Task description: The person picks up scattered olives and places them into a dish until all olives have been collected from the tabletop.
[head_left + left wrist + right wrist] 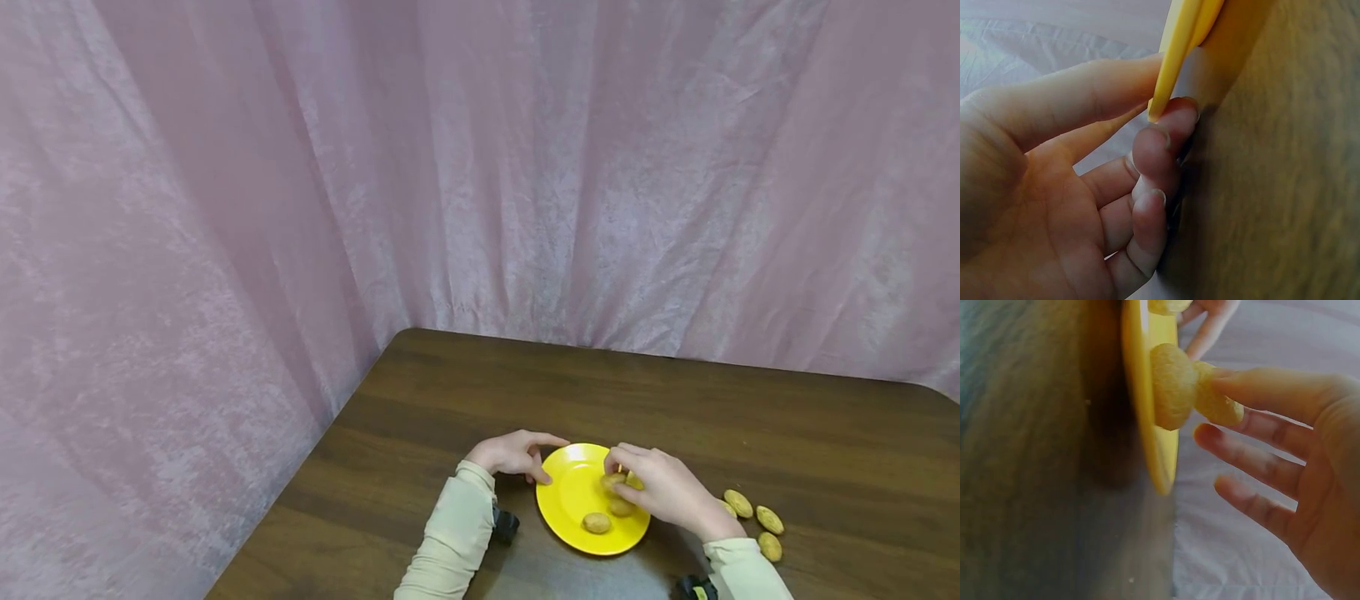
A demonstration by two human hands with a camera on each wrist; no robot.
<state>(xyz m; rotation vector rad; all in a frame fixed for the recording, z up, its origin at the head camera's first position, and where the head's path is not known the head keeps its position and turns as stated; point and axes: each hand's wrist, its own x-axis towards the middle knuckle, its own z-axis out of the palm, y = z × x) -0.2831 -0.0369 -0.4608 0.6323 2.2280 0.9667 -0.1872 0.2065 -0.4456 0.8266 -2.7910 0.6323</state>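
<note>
A round yellow plate [561, 510] lies on the table. My left hand [513, 454] grips its left rim; in the left wrist view the thumb lies on top of the plate edge [1175, 62] and fingertips sit under it. Over the plate's right side, my right hand [663, 487] pinches a small potato [1217, 403] between thumb and fingers. Just beside it, another potato [1172, 387] rests on the plate. In the head view one potato [596, 522] lies near the plate's front, and others are partly hidden by the right hand.
Several more potatoes [768, 519] lie on the brown wooden table [465, 375] to the right of my right wrist. Pink curtains [525, 167] hang behind the table and along its left side. Each wrist wears a small black camera [505, 526].
</note>
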